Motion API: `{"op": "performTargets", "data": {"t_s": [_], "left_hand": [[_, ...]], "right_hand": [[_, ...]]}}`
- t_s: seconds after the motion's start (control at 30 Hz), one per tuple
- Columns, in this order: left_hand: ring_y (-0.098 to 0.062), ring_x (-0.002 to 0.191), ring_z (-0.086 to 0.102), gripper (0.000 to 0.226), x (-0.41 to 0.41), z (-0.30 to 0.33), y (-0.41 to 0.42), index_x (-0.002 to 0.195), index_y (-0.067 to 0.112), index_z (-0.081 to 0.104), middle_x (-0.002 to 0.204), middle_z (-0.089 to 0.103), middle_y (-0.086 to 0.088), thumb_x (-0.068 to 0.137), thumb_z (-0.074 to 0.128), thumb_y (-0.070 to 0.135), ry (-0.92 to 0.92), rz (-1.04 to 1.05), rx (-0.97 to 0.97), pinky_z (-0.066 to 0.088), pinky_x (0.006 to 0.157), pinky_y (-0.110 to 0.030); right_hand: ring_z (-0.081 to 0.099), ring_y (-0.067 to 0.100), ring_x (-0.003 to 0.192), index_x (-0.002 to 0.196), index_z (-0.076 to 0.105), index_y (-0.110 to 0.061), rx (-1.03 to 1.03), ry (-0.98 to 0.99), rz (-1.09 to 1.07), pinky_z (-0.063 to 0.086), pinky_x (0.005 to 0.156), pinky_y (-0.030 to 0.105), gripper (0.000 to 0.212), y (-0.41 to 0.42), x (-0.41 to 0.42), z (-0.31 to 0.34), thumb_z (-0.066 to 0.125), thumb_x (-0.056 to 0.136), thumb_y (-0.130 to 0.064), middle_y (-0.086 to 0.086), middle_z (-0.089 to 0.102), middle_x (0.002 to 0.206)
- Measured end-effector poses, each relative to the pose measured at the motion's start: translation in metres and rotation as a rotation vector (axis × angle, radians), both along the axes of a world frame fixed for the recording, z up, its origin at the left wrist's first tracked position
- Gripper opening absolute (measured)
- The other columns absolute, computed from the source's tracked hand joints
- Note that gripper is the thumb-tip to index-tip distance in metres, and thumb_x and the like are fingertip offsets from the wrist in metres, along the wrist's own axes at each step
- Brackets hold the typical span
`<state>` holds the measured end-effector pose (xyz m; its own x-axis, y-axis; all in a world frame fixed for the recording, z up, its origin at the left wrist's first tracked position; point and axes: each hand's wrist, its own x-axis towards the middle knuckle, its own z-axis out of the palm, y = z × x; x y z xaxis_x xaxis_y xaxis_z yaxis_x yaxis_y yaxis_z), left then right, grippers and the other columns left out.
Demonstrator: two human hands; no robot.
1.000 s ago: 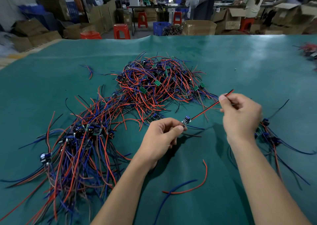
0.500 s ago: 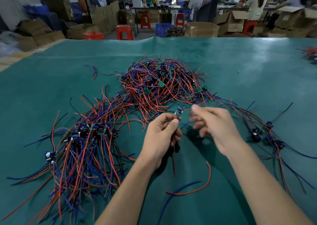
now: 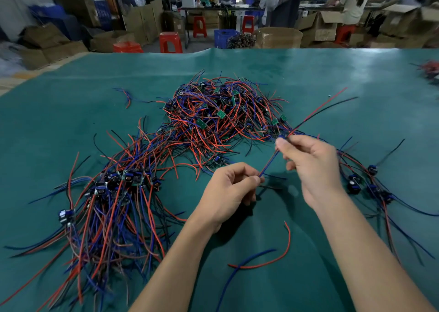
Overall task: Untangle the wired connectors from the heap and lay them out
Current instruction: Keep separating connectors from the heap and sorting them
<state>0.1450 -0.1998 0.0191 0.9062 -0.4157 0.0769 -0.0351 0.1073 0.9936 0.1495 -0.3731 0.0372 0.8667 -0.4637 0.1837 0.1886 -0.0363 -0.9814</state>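
A single wired connector is held up above the green tabletop between both hands. The grip of the right hand is pinched on it at the small blue connector body, thumb and forefinger closed there; from that point a red and a black wire are seen to run up and to the right, free in the air. The grip of the left hand is pinched on the lower end of its red and blue wires, which are drawn taut in a slanting line between the two hands.

The tangled heap of red, blue and black wires with small green boards is seen just beyond the hands, at the middle of the tabletop. A laid-out bundle is spread to the left, its connector bodies grouped together, and a smaller group lies to the right, near the right wrist. Two loose wires, one red and one blue, lie crossed between the forearms.

No brand, label or writing can be read anywhere.
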Motion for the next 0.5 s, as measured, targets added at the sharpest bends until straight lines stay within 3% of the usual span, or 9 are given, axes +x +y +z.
{"op": "performTargets", "data": {"t_s": [0.1, 0.17, 0.3, 0.5], "left_hand": [[-0.021, 0.057, 0.048, 0.022, 0.0, 0.0, -0.001, 0.073, 0.022, 0.071, 0.091, 0.063, -0.038, 0.088, 0.064, 0.007, -0.015, -0.005, 0.027, 0.041, 0.052, -0.024], [-0.023, 0.059, 0.049, 0.024, 0.001, -0.002, 0.0, 0.077, 0.018, 0.07, 0.081, 0.064, -0.032, 0.092, 0.062, 0.002, -0.028, -0.01, 0.043, 0.042, 0.052, -0.024], [-0.013, 0.053, 0.051, 0.022, 0.002, -0.004, 0.002, 0.077, 0.017, 0.069, 0.06, 0.062, -0.002, 0.093, 0.062, 0.003, -0.025, -0.01, 0.1, 0.042, 0.051, -0.019], [-0.011, 0.055, 0.056, 0.018, 0.002, -0.008, 0.0, 0.077, 0.014, 0.07, 0.06, 0.065, 0.001, 0.087, 0.059, 0.004, -0.114, 0.065, 0.28, 0.045, 0.056, -0.021]], "right_hand": [[0.053, 0.011, 0.061, 0.077, 0.074, -0.016, 0.065, -0.053, -0.082, 0.042, 0.05, 0.021, 0.012, -0.011, 0.0, 0.002, 0.079, 0.086, -0.011, 0.004, 0.068, 0.074], [0.056, 0.01, 0.063, 0.081, 0.075, -0.016, 0.092, -0.075, -0.1, 0.043, 0.05, 0.02, 0.009, -0.013, -0.001, 0.004, 0.079, 0.086, -0.01, 0.004, 0.07, 0.077], [0.054, 0.01, 0.062, 0.09, 0.072, -0.01, 0.221, -0.129, -0.162, 0.04, 0.052, 0.019, 0.005, -0.022, -0.002, 0.01, 0.074, 0.09, -0.006, 0.009, 0.067, 0.083], [0.051, 0.009, 0.057, 0.09, 0.07, -0.016, 0.373, -0.22, -0.297, 0.038, 0.052, 0.021, 0.006, -0.035, -0.014, 0.033, 0.072, 0.093, -0.011, 0.005, 0.067, 0.08]]}}
